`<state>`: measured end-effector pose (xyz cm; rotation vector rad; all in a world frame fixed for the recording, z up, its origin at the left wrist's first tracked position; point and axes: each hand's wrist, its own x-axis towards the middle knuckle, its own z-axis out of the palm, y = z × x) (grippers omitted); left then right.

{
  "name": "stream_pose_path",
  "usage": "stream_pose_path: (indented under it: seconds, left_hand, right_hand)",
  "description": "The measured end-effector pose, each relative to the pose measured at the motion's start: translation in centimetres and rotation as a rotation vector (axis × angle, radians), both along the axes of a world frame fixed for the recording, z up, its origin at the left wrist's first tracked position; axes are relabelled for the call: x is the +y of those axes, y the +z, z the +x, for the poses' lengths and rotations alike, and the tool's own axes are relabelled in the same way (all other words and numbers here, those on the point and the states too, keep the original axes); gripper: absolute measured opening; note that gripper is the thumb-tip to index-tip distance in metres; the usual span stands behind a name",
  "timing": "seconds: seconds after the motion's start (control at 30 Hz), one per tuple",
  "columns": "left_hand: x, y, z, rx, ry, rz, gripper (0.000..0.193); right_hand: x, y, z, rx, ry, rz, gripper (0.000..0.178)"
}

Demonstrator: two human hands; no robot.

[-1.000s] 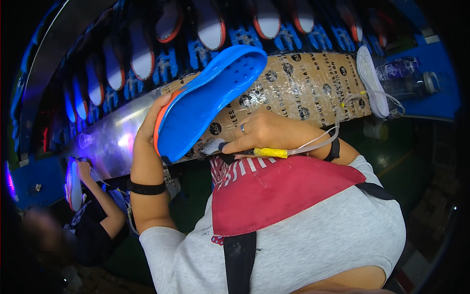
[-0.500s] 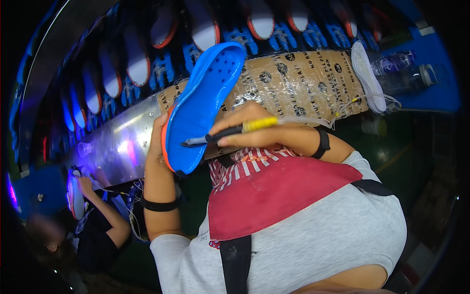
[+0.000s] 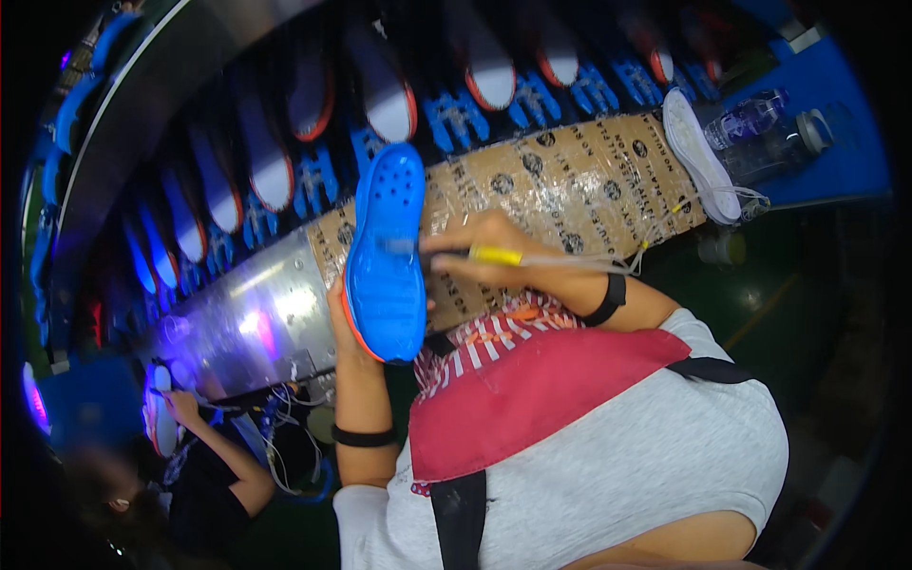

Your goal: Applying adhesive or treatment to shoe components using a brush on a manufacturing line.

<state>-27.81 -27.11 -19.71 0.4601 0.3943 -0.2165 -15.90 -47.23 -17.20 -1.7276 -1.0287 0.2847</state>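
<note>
A blue shoe sole (image 3: 385,294) with an orange rim and a cluster of small holes at its far end stands nearly upright. My left hand (image 3: 343,312) grips it from the left and behind, its fingers mostly hidden by the sole. Closed around a brush (image 3: 494,256) with a yellow band and a thin clear tube is my right hand (image 3: 486,237), just right of the sole. Motion smears the brush tip, which lies over the sole's middle; whether it touches cannot be told. The blue surface looks wet and shiny.
Beyond a cardboard-covered ledge (image 3: 560,180), several white soles (image 3: 391,114) and blue racks (image 3: 454,122) form a row. A white sole (image 3: 698,157) lies at the ledge's right end beside plastic bottles (image 3: 750,119). At lower left, another person's hand (image 3: 182,407) works on a shoe (image 3: 160,413).
The sole has turned more upright and shifted down, with my left hand moving right. My right hand's brush has moved from the sole's near end up to its middle.
</note>
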Motion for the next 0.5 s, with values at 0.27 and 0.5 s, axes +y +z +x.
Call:
stream_pose_path:
  seconds: [0.27, 0.5]
  left_hand:
    - [-2.0, -1.9, -3.0, -0.300, 0.156, -0.442, 0.082]
    - [-0.3, 3.1, -2.4, -0.494, 0.206, 0.054, 0.091]
  right_hand:
    - [-0.9, 1.8, 0.8, 0.307, -0.163, 0.132, 0.027]
    - [-3.1, 1.7, 1.5, 0.337, -0.318, 0.196, 0.026]
